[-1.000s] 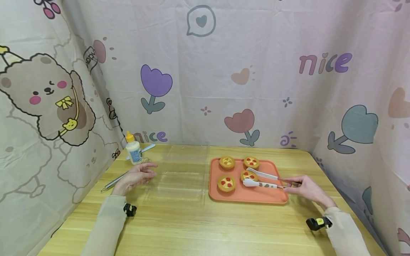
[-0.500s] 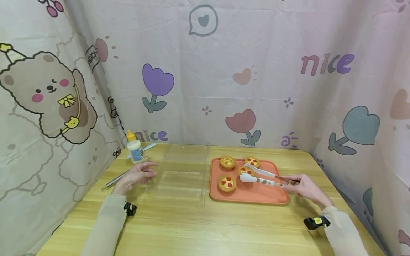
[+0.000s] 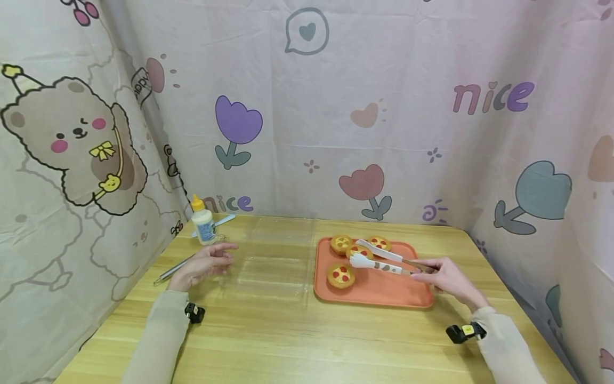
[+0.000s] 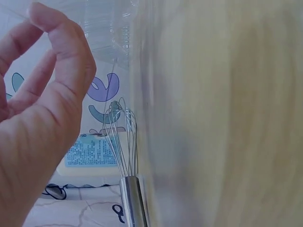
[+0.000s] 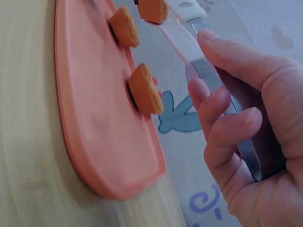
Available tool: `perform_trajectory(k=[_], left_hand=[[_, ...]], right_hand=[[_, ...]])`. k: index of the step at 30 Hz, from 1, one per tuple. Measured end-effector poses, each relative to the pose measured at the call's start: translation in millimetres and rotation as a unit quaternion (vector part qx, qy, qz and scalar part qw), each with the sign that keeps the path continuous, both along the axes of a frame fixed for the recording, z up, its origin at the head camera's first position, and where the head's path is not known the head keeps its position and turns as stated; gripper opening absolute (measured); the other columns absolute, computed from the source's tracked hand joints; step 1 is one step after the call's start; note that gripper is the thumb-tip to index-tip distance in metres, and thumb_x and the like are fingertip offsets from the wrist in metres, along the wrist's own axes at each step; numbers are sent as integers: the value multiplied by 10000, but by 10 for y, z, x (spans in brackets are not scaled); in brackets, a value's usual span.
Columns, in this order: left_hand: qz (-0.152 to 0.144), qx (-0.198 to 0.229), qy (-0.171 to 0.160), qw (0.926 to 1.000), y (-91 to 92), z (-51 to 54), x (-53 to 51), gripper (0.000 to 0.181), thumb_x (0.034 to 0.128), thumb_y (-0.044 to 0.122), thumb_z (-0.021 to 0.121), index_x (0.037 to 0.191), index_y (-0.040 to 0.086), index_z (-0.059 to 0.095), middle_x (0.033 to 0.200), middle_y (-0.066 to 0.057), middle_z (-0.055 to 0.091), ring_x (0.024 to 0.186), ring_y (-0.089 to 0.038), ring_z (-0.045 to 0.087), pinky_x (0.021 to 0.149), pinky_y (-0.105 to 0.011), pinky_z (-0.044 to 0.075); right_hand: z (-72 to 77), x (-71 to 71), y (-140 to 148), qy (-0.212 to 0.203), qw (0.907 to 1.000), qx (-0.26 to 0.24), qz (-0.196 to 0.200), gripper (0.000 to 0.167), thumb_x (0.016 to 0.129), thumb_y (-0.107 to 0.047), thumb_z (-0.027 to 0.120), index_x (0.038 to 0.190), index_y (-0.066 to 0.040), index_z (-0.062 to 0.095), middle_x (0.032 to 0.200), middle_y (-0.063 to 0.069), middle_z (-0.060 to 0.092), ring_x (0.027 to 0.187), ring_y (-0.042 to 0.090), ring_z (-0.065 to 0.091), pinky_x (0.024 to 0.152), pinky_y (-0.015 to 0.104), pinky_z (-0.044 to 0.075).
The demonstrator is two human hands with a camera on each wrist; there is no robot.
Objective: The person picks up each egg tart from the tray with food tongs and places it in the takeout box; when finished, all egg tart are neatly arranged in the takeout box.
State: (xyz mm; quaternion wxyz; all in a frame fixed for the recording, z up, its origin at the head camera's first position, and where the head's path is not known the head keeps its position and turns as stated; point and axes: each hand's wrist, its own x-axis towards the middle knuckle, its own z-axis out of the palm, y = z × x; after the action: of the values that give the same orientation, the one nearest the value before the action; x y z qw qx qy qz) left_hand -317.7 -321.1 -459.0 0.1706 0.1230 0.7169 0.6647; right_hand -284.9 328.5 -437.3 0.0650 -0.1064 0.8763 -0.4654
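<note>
My right hand [image 3: 448,280] grips a pair of tongs [image 5: 208,75] with white, paw-shaped tips. Between the tips sits an egg tart [image 3: 357,250] with red pieces on top; in the right wrist view this tart [image 5: 154,10] is raised off the orange tray [image 3: 384,293]. Other tarts stay on the tray, among them a front tart [image 3: 341,276] and a back-left tart [image 3: 341,244]. My left hand [image 3: 203,266] holds nothing, fingers loosely bent, beside a clear plastic container [image 3: 275,266]. Whether it touches the container's edge I cannot tell.
A whisk [image 4: 130,189] lies by my left wrist, partly hidden behind it in the head view. Further back are a white bottle [image 3: 204,229] with a yellow cap and a light-blue stick [image 3: 225,220]. A printed curtain [image 3: 307,106] encloses the wooden table [image 3: 288,341].
My right hand has moved left with the tongs, carrying the gripped tart up and to the left across the tray. The left hand has stayed in place.
</note>
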Motion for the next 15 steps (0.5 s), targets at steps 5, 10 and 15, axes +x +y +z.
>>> perform_trajectory(k=[5, 10, 15], left_hand=[[-35, 20, -37, 10000, -13, -10, -4, 598, 986, 80, 565, 1503, -16, 282, 1065, -83, 590, 951, -181, 633, 789, -296, 570], [15, 70, -126, 9999, -6, 0, -4, 610, 979, 49, 563, 1507, -23, 266, 1068, -94, 588, 939, -172, 638, 780, -291, 569], [28, 70, -152, 9999, -1, 8, 5, 613, 977, 36, 559, 1509, -25, 261, 1054, -67, 587, 943, -171, 636, 783, -290, 569]], right_hand=[[50, -23, -140, -25, 9999, 107, -43, 577, 819, -320, 793, 1297, -39, 633, 697, 24, 529, 478, 77, 393, 415, 267, 393], [74, -67, -301, 65, 9996, 269, 58, 562, 822, -343, 788, 1290, -66, 645, 772, 70, 615, 459, 79, 391, 404, 253, 392], [93, -114, -443, 177, 9989, 431, 111, 522, 822, -350, 788, 1271, -111, 668, 844, 64, 668, 463, 88, 393, 405, 235, 386]])
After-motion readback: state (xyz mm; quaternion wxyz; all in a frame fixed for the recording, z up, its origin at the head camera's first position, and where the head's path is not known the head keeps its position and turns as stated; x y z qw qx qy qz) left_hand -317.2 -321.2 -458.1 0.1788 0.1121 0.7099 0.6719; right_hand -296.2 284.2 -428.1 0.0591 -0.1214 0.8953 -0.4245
